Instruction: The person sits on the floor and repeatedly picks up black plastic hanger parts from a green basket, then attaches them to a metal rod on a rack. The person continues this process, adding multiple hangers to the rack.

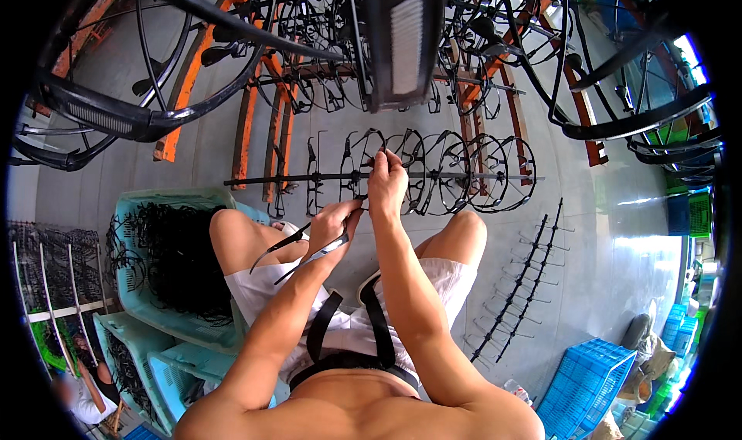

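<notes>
A dark rod (pixel 332 176) with side hooks lies level across the space before my knees. Several black ring-shaped plastic parts (pixel 448 171) hang along its right half. My left hand (pixel 331 227) is closed just below the rod, gripping thin curved black strips (pixel 280 247) whose ends stick out to the left. My right hand (pixel 388 181) reaches over the rod, fingertips pinched together at the edge of a black part (pixel 366 142). What lies between those fingertips is too small to make out.
Orange racks (pixel 244 123) full of hanging black parts stand ahead, some close overhead. A pale green crate (pixel 127 305) of tangled black pieces is beside my left knee. Two hooked rods (pixel 519 281) lie on the floor at right, near a blue crate (pixel 586 386). Another person (pixel 97 401) is at lower left.
</notes>
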Demonstrator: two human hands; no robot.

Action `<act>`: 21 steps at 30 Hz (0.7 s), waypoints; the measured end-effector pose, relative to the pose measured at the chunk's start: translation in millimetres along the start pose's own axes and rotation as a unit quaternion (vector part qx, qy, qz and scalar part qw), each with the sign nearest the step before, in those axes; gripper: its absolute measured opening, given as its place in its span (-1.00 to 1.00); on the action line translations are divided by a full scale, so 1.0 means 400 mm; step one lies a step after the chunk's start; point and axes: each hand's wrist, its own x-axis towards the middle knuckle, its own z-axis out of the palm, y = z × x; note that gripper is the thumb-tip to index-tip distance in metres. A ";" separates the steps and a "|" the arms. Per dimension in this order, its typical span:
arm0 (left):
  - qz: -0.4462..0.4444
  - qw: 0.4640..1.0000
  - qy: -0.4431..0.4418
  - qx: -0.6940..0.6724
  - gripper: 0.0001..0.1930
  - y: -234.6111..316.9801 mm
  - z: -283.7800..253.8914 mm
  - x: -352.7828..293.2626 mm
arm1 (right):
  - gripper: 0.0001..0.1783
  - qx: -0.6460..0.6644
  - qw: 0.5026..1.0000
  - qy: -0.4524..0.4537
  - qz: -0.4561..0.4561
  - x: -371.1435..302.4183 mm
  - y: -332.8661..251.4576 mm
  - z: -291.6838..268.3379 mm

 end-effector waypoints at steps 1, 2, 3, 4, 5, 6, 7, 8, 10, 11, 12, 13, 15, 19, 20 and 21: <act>-0.008 1.000 -0.003 -0.005 -0.85 0.003 0.001 -0.002 | -0.69 0.012 1.000 -0.013 -0.006 0.001 0.001 -0.005; -0.014 1.000 0.000 -0.012 -0.85 0.005 0.001 -0.001 | -0.72 0.023 0.999 -0.026 -0.012 0.003 0.003 -0.010; -0.020 1.000 0.002 -0.019 -0.85 0.006 0.002 0.000 | -0.74 0.035 0.998 -0.039 -0.019 0.004 0.004 -0.017; -0.029 0.999 0.005 -0.024 -0.85 0.002 0.003 0.000 | -0.74 0.048 0.998 -0.049 0.001 -0.008 -0.012 -0.023; -0.037 0.999 0.006 -0.026 -0.84 0.000 0.003 0.000 | -0.74 0.062 0.996 -0.060 0.022 -0.034 -0.047 -0.028; -0.044 0.999 0.007 -0.027 -0.84 -0.003 0.003 0.001 | -0.74 0.076 0.994 -0.070 0.042 -0.055 -0.063 -0.034; -0.051 0.998 0.006 -0.030 -0.84 0.000 0.006 0.000 | -0.72 0.075 0.994 -0.078 0.016 -0.070 -0.052 -0.046; -0.070 0.996 0.011 -0.046 -0.83 0.005 0.011 -0.003 | -0.69 0.074 0.993 -0.087 -0.009 -0.085 -0.034 -0.059; -0.063 0.994 0.035 -0.080 -0.84 0.002 0.021 0.004 | -0.64 0.060 0.992 -0.104 -0.044 -0.112 -0.004 -0.078; -0.059 0.992 0.048 -0.097 -0.84 0.002 0.025 0.007 | -0.64 0.116 0.987 -0.112 0.003 -0.138 0.009 -0.092; -0.067 0.992 0.038 -0.096 -0.84 0.004 0.026 0.003 | -0.64 0.150 0.982 -0.115 -0.010 -0.156 0.026 -0.100; -0.075 0.991 0.039 -0.104 -0.84 0.002 0.028 0.002 | -0.63 0.187 0.975 -0.117 -0.025 -0.167 0.038 -0.102; -0.092 0.988 0.041 -0.120 -0.83 -0.004 0.034 0.000 | -0.62 0.234 0.963 -0.131 -0.014 -0.167 0.056 -0.110; -0.127 0.985 0.001 -0.112 -0.81 0.010 0.013 0.008 | -0.59 0.196 0.970 -0.143 -0.013 -0.167 0.045 -0.120; -0.124 0.985 0.023 -0.114 -0.80 0.004 0.021 0.005 | -0.58 0.190 0.971 -0.143 -0.012 -0.169 0.044 -0.121; -0.138 0.983 0.023 -0.115 -0.80 0.004 0.020 0.001 | -0.57 0.184 0.972 -0.144 -0.010 -0.173 0.045 -0.123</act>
